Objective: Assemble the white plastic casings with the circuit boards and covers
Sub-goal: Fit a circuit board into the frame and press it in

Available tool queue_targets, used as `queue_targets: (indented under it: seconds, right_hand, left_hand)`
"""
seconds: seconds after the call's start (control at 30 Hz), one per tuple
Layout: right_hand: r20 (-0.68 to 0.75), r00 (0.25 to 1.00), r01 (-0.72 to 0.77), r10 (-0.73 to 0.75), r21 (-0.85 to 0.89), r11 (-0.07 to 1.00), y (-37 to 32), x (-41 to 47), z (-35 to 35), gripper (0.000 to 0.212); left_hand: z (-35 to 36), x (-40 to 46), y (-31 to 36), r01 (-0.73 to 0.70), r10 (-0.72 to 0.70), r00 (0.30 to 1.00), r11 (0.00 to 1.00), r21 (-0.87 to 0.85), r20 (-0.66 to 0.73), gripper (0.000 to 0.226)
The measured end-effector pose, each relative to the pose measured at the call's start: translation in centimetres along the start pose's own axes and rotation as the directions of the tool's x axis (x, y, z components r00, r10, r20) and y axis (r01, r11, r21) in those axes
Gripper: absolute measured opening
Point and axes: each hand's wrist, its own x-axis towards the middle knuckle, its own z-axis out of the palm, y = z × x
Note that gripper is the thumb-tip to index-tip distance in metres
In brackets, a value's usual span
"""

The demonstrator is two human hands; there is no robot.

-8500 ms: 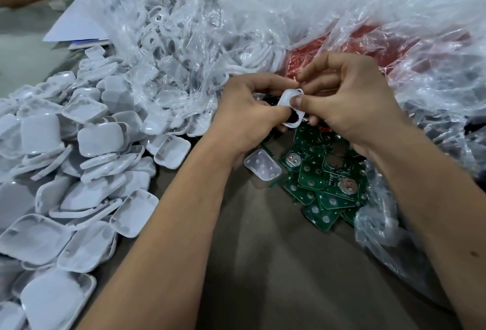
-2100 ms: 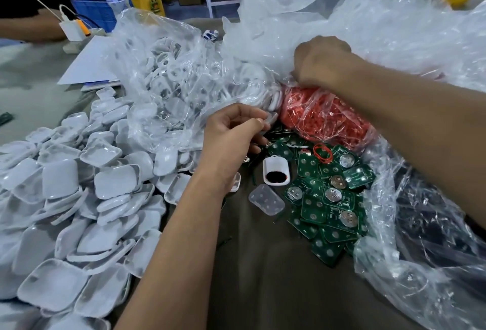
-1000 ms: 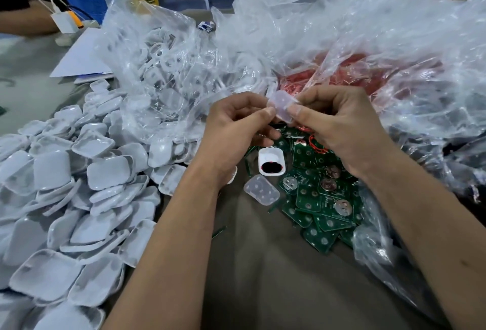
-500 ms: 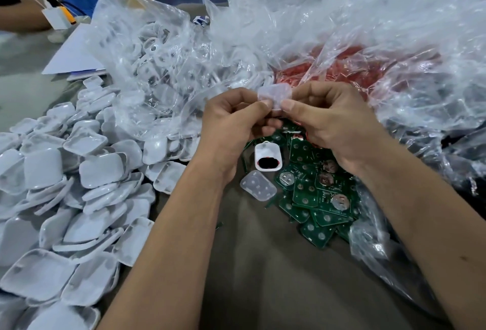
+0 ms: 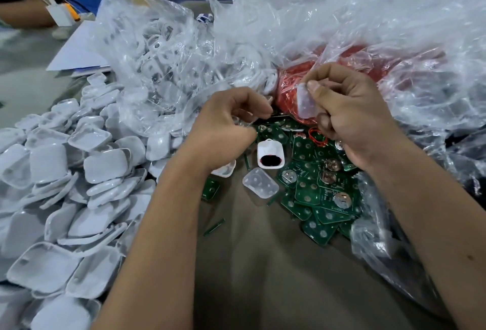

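We pinch a translucent cover point(image 5: 305, 105) between the thumb and fingers of our right hand point(image 5: 349, 116), holding it on edge above the red parts bag point(image 5: 289, 85), while our left hand point(image 5: 226, 129) curls just beside it with its fingertips drawn together; it may be nipping a thin film or tab, but the blur there keeps us from telling. Below our hands a white casing point(image 5: 271, 157) with a dark opening lies on the table point(image 5: 263, 277), touching the heap of green circuit boards point(image 5: 323, 193), and a second clear cover point(image 5: 260, 183) lies just in front of it. To our left spreads a heap of white shells point(image 5: 65, 185).

The risks we see from here are small ones. Our hold on the cover is a narrow edge pinch, so a twist could flick it into the boards or the loose plastic bags point(image 5: 342, 27), where a clear part would be hard to find. If we seat it skewed on the casing, the clips may not catch
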Motion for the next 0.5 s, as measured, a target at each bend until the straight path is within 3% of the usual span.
queue_targets:
  seconds: [0.1,0.2,0.27,0.5]
  right_hand:
    - [0.064,0.997,0.060,-0.052,-0.145,0.988,0.09,0.10,-0.35,0.019]
    - [0.108,0.992,0.101,-0.072,-0.301,0.948,0.42,0.22,-0.71,0.015]
    - [0.109,0.991,0.102,-0.074,-0.278,0.955,0.43,0.18,-0.73,0.007]
    - [0.133,0.990,-0.025,0.040,-0.113,0.993,-0.21,0.01,-1.02,0.012]
  left_hand:
    - [-0.86,-0.50,0.22,-0.010,-0.022,0.983,0.984,0.179,0.180,0.065]
    - [-0.86,-0.68,0.55,-0.055,-0.014,0.957,0.971,0.231,0.289,0.059]
    - [-0.73,-0.70,0.71,-0.062,-0.015,0.954,0.966,0.249,0.298,0.053]
    - [-0.14,-0.70,0.69,-0.044,-0.050,0.948,0.958,0.283,0.315,0.051]
